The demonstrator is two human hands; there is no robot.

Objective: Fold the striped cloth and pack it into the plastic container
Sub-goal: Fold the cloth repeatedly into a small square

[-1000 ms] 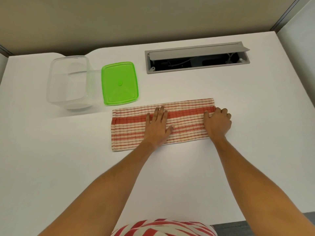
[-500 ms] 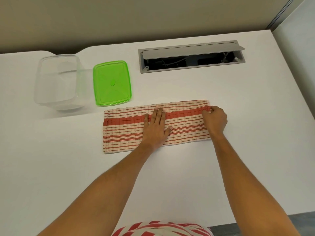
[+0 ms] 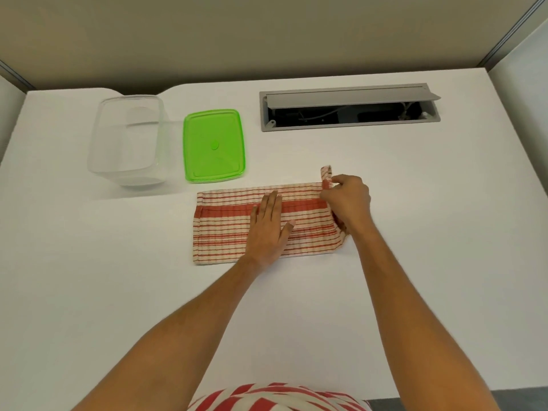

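Observation:
The red-and-cream striped cloth (image 3: 225,229) lies folded into a long band across the middle of the white table (image 3: 118,292). My left hand (image 3: 268,229) rests flat on its middle, fingers spread, pressing it down. My right hand (image 3: 347,200) pinches the cloth's right end, which is lifted off the table and curls upward. The clear plastic container (image 3: 127,140) stands open at the back left, with nothing inside. Its green lid (image 3: 214,145) lies flat on the table beside it, to the right.
A grey cable hatch (image 3: 350,109) with its flap raised is set into the table at the back right. A beige partition wall runs behind the table, and a side panel stands along the right edge.
My right hand has closed on the cloth's right end and raised it off the table, moving it slightly leftward. My left hand stays pressed on the middle.

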